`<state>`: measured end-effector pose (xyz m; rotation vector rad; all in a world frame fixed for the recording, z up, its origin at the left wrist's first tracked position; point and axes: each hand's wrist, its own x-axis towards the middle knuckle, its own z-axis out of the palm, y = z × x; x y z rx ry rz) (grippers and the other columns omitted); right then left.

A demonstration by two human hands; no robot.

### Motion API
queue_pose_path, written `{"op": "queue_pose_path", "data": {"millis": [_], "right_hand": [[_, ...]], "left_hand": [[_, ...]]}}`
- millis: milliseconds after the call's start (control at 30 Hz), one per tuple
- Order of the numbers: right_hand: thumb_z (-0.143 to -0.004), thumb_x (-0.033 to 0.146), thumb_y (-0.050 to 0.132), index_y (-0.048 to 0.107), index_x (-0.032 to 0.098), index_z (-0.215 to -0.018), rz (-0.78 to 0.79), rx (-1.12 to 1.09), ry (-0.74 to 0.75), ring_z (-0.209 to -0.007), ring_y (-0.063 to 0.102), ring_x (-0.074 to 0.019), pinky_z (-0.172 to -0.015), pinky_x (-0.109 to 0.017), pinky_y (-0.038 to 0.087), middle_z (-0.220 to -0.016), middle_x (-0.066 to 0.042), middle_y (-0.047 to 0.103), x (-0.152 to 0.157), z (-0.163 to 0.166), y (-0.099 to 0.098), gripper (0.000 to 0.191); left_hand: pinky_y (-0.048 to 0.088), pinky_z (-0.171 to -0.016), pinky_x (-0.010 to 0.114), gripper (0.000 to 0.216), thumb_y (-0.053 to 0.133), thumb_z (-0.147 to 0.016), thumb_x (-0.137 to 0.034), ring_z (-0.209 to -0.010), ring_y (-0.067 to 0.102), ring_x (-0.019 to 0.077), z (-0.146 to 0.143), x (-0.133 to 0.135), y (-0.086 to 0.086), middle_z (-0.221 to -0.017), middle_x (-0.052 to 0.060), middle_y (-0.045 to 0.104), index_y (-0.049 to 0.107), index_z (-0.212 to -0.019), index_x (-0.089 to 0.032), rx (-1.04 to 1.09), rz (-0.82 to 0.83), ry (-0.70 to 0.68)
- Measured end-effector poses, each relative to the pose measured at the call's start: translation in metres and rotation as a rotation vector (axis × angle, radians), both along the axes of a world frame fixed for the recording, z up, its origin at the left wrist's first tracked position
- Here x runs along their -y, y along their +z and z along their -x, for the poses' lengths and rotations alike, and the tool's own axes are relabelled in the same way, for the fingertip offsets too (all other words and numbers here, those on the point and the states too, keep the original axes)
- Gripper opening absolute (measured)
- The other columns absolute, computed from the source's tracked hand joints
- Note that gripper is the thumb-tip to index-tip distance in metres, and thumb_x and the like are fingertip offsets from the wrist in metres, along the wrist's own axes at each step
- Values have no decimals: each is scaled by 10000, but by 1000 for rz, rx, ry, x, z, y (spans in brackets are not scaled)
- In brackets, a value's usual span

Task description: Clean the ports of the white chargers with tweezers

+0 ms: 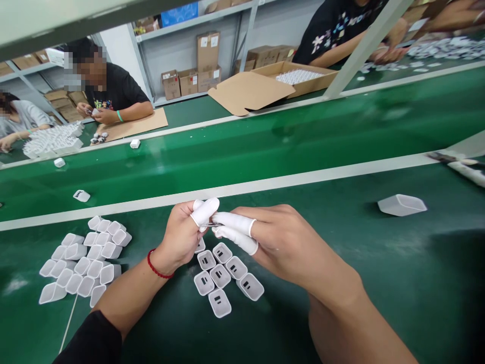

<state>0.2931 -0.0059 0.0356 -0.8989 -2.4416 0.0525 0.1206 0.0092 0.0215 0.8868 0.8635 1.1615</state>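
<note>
My left hand (pixel 185 232) and my right hand (pixel 273 237) meet over the green table, both with white finger cots on. Together their fingertips pinch a small thin metal part (pixel 210 224); I cannot make out what it is. Just below the hands stand several white plastic charger shells (pixel 220 275) with slotted faces up. A larger cluster of white shells (pixel 85 258) lies to the left of my left forearm, which wears a red string bracelet (pixel 157 268).
One loose shell (pixel 401 204) lies at the right. A green conveyor belt (pixel 265 146) runs behind, carrying single white parts (pixel 81 195). Across it, people sit at work beside a cardboard sheet (pixel 132 127) and an open cardboard box (pixel 299 78).
</note>
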Motion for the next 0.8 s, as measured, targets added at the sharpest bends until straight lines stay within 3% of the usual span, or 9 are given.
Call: {"op": "queue_pose_path", "data": {"millis": [167,400,667,800], "right_hand": [[-921,119,461,699,139,-858,40,-16,3,-567,424,-121,-523,-293,273,-704,-22,583,-2,2,0,247],[-946,152,457,661,155,-850,32,-117,76,-542,390,-97,-518,-258,271,-667,2,529,-5,1,-2,226],[-956,162,453,643,154,-815,6,-60,35,-542,391,-92,-520,-254,273,-671,1,534,-3,0,-2,237],[-962,179,457,637,158,-797,11,-72,42,-531,373,-87,-515,-252,264,-663,4,522,-4,1,-2,245]], "left_hand": [[215,-446,193,486,832,-569,-387,-390,264,25,1,1,0,-370,-70,319,429,-432,-152,-17,10,-8],[377,-481,212,526,826,-583,-442,-371,350,48,1,1,2,-340,-67,308,414,-409,-165,39,6,-104],[307,-421,182,539,840,-565,-439,-359,338,36,0,0,3,-346,-68,312,404,-412,-160,52,-4,-109],[378,-470,211,534,833,-565,-431,-363,363,46,0,0,2,-344,-66,311,401,-401,-164,41,9,-109]]}}
